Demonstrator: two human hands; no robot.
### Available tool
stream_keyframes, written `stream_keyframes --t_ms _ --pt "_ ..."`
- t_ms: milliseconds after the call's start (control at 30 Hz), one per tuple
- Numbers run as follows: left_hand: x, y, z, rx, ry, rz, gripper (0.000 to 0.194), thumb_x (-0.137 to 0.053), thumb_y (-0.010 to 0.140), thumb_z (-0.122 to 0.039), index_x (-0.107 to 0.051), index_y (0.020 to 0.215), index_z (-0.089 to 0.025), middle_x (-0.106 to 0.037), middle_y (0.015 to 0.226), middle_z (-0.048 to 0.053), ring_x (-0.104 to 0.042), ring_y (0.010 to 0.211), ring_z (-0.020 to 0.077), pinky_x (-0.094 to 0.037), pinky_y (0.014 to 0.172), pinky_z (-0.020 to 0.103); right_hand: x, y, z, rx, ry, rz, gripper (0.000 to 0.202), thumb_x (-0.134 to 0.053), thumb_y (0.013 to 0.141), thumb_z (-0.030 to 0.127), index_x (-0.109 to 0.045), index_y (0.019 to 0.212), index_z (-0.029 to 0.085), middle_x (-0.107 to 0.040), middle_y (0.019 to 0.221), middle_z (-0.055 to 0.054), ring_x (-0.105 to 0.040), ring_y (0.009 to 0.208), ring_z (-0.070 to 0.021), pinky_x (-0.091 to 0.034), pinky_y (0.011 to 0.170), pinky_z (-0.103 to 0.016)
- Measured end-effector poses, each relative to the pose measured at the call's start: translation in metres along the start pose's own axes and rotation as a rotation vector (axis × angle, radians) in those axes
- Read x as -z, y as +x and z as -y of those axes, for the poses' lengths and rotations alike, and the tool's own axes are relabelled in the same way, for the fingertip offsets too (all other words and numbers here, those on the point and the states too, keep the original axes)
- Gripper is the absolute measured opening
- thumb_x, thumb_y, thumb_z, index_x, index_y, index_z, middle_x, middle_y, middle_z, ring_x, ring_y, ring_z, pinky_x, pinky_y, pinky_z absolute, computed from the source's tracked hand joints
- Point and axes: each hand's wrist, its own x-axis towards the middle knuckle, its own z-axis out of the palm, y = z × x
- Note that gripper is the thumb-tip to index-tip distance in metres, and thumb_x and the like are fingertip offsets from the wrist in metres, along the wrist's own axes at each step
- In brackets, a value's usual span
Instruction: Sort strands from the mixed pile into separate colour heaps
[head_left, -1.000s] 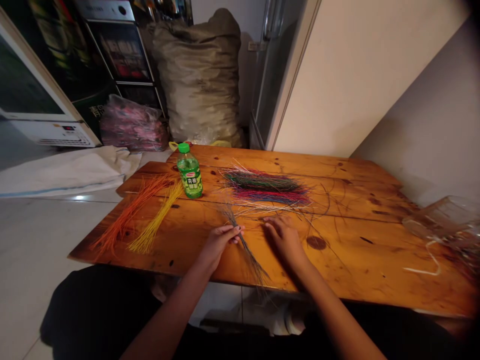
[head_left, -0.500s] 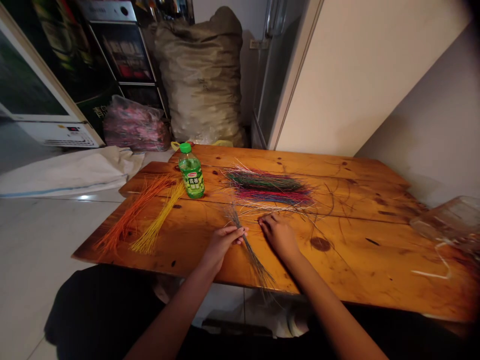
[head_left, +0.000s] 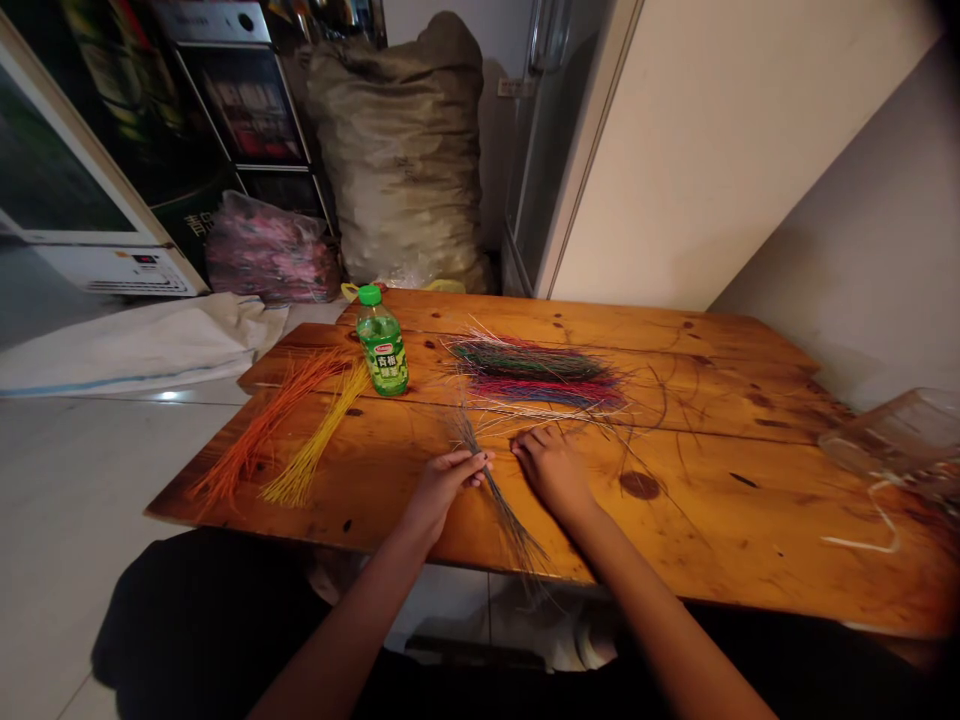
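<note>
My left hand [head_left: 454, 485] is closed around a loose bundle of thin dark grey strands [head_left: 510, 522], like fine wires. The bundle slants from the middle of the table toward its near edge, with the lower ends fanned out. To the right, my right hand [head_left: 555, 470] rests low over the wood, its fingers bent and drawn together. Whatever its fingertips pinch, if anything, is too small to make out. Just beyond that hand lies a pile of green, red, blue and white strands [head_left: 540, 370]. Orange strands [head_left: 262, 430] and yellow strands [head_left: 319, 440] lie at the left.
A green-capped drink bottle [head_left: 383, 345] stands on the wooden table [head_left: 735, 520], near the yellow strands. A clear plastic container [head_left: 896, 435] is at the right edge. Behind the table are a large stuffed sack [head_left: 401, 160] and a bag of pink material [head_left: 270, 250].
My right hand has shifted slightly to the left, toward the bundle. The left hand stays in place with the grey strands.
</note>
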Motion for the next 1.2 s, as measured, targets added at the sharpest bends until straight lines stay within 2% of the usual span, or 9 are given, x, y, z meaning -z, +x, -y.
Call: stream_keyframes --t_ms 200,433,567,700,767,833,933,1100,1200 --pt "-0.001 0.000 -0.001 -0.001 -0.008 -0.018 0.022 -0.073 0.060 -0.033 -0.071 0.070 -0.013 -0.066 0.079 0.007 -0.047 0.061 0.0090 -0.036 0.060 0.023 -0.003 0.000 0.001 -0.022 -0.041 -0.042 0.026 -0.034 0.091 0.024 -0.059 0.090 0.017 -0.060 0.086 -0.010 -0.049 0.081 -0.0222 -0.032 0.071 -0.033" --pt "0.000 0.000 -0.001 -0.013 -0.036 -0.023 0.022 -0.072 0.060 -0.032 -0.072 0.071 -0.013 -0.066 0.080 0.007 -0.047 0.063 0.0090 -0.036 0.060 0.022 0.010 0.001 -0.003 -0.183 0.235 -0.233 0.022 -0.035 0.090 0.028 -0.055 0.089 0.017 -0.060 0.088 -0.010 -0.050 0.085 -0.0229 -0.034 0.076 -0.035" --pt "-0.001 -0.002 -0.002 -0.008 -0.050 -0.030 0.025 -0.073 0.059 -0.034 -0.072 0.073 -0.013 -0.066 0.082 0.008 -0.048 0.064 0.0095 -0.036 0.060 0.022 0.027 0.005 0.002 -0.350 0.637 -0.462 0.020 -0.040 0.087 0.034 -0.053 0.088 0.019 -0.059 0.086 -0.007 -0.052 0.083 -0.0193 -0.038 0.077 -0.034" --pt "-0.002 -0.003 -0.003 -0.002 -0.058 -0.035 0.025 -0.073 0.059 -0.034 -0.072 0.073 -0.014 -0.066 0.082 0.007 -0.048 0.064 0.0093 -0.036 0.061 0.022 0.061 0.009 0.007 -0.546 1.108 -0.710 0.019 -0.051 0.081 0.038 -0.053 0.085 0.020 -0.058 0.088 -0.003 -0.053 0.083 -0.0139 -0.040 0.075 -0.028" --pt "-0.002 -0.004 -0.003 0.002 -0.055 -0.040 0.024 -0.073 0.059 -0.034 -0.071 0.073 -0.014 -0.066 0.081 0.007 -0.048 0.063 0.0090 -0.036 0.060 0.022 0.079 0.008 0.006 -0.631 1.302 -0.763 0.017 -0.057 0.077 0.036 -0.055 0.082 0.020 -0.058 0.087 -0.001 -0.053 0.078 -0.0109 -0.041 0.070 -0.024" --pt "-0.002 -0.003 -0.003 0.006 -0.051 -0.041 0.024 -0.073 0.059 -0.034 -0.071 0.072 -0.014 -0.066 0.080 0.006 -0.048 0.063 0.0088 -0.036 0.060 0.022 0.094 0.007 0.003 -0.689 1.474 -0.739 0.015 -0.063 0.073 0.033 -0.058 0.079 0.020 -0.058 0.085 0.000 -0.054 0.074 -0.0090 -0.042 0.067 -0.022" --pt "-0.002 -0.003 -0.003 0.009 -0.050 -0.037 0.024 -0.073 0.059 -0.034 -0.072 0.074 -0.015 -0.066 0.078 0.005 -0.048 0.063 0.0084 -0.035 0.060 0.021 0.105 0.004 -0.003 -0.735 1.646 -0.598 0.014 -0.068 0.067 0.028 -0.060 0.075 0.019 -0.059 0.080 0.001 -0.055 0.071 -0.0082 -0.044 0.064 -0.022" --pt "-0.002 -0.004 -0.003 0.004 -0.027 -0.035 0.024 -0.073 0.060 -0.035 -0.072 0.073 -0.015 -0.065 0.076 0.005 -0.048 0.062 0.0087 -0.035 0.060 0.021 0.107 0.003 -0.005 -0.837 1.778 -0.413 0.012 -0.070 0.066 0.026 -0.061 0.072 0.019 -0.059 0.073 0.002 -0.054 0.064 -0.0074 -0.046 0.058 -0.020" --pt "-0.002 -0.005 -0.003 -0.002 -0.014 -0.005 0.024 -0.073 0.060 -0.035 -0.071 0.072 -0.015 -0.066 0.077 0.005 -0.048 0.060 0.0082 -0.036 0.060 0.022 0.104 0.003 -0.001 -0.802 1.868 -0.297 0.009 -0.069 0.069 0.024 -0.063 0.072 0.019 -0.059 0.071 0.003 -0.053 0.061 -0.0058 -0.046 0.054 -0.017"
